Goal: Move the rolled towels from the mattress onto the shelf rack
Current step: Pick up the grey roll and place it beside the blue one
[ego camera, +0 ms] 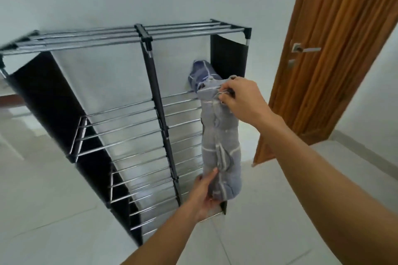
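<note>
A grey rolled towel (219, 140) with pale stripes hangs lengthwise in front of the shelf rack (146, 36), in its right column. My right hand (241, 101) pinches the towel's far end near the second shelf. My left hand (204, 193) grips its near end from below. A darker blue rolled towel (200, 73) lies on the right half of the second shelf, just behind the grey one. The mattress is out of view.
The rack has metal-bar shelves, black fabric sides and a black centre post (159, 114), and stands against a white wall. A wooden door (336, 49) with a metal handle stands to the right. Pale floor tiles (53, 200) surround the rack.
</note>
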